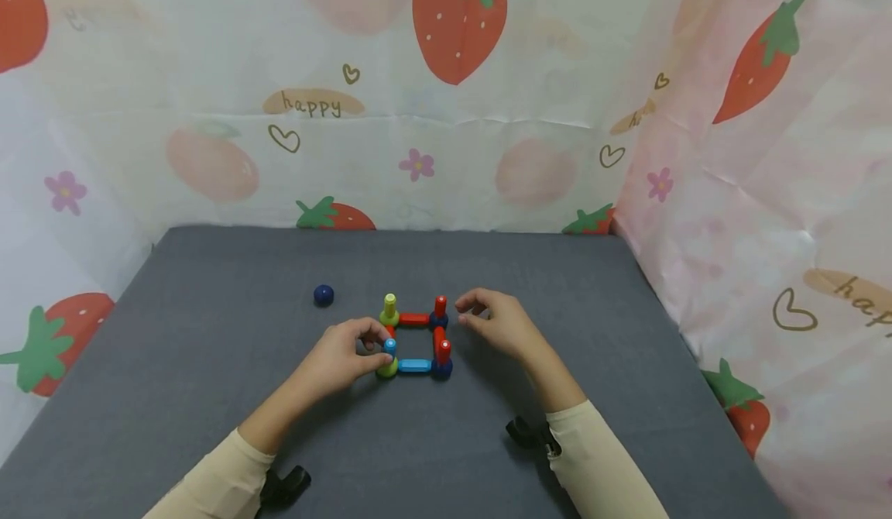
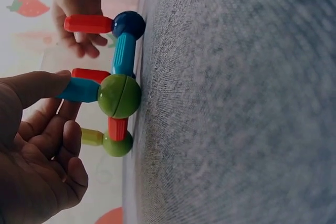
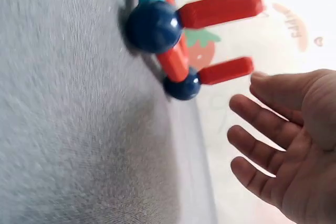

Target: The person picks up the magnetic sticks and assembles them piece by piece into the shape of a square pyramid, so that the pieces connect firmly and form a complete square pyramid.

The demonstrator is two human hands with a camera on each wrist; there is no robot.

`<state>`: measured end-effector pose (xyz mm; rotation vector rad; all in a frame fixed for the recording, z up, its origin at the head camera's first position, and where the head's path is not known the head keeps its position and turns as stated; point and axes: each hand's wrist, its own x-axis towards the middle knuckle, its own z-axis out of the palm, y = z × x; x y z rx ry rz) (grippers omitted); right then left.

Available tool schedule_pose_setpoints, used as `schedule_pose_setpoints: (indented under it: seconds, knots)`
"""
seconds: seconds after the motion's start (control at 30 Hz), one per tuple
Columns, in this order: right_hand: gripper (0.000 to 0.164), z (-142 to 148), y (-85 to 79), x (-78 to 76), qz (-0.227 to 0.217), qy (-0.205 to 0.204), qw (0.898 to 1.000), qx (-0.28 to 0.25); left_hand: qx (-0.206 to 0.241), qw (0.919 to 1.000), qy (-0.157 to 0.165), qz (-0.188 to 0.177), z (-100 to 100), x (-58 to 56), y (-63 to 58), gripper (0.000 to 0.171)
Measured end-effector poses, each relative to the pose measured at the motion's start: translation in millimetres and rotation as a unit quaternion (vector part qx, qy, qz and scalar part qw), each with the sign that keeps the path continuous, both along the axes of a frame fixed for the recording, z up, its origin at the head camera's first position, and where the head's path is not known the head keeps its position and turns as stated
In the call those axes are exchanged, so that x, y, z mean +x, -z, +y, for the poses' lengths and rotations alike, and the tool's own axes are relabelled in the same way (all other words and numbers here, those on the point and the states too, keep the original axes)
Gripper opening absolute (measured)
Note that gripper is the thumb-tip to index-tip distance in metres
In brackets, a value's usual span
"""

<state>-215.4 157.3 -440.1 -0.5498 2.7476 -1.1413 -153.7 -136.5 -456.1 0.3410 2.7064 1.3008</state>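
A square frame of magnetic rods and balls lies on the grey cloth. My left hand (image 1: 343, 352) pinches the upright blue rod (image 2: 81, 90), which stands on the front-left green ball (image 2: 119, 96). My right hand (image 1: 505, 324), fingers loosely bent and holding nothing, is just right of the back-right red upright rod (image 1: 440, 305). Another red upright rod (image 3: 223, 10) stands on the front-right dark blue ball (image 3: 155, 26). At the back left, a yellow-green upright rod (image 1: 390, 304) tops a second green ball (image 2: 118, 144). A flat blue rod (image 1: 415, 366) forms the front side; red rods form the others.
A loose dark blue ball (image 1: 324, 295) lies behind and left of the frame. The grey table cloth (image 1: 230, 310) ends at strawberry-print curtains (image 1: 418, 116) at the back and sides. A black wrist strap piece (image 1: 286, 488) shows by the left sleeve.
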Motion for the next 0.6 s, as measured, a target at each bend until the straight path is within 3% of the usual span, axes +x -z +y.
schedule_pose_setpoints:
  seconds: [0.33, 0.6]
  knots:
    - [0.023, 6, -6.9, 16.1, -0.035, -0.139, 0.989, 0.028, -0.006, 0.9997, 0.022, 0.008, 3, 2.5, -0.8, 0.02]
    - [0.023, 3, -13.6, 14.8, -0.094, -0.165, 0.981, 0.038, -0.004, 0.9997, 0.022, 0.008, 3, 4.3, -1.3, 0.019]
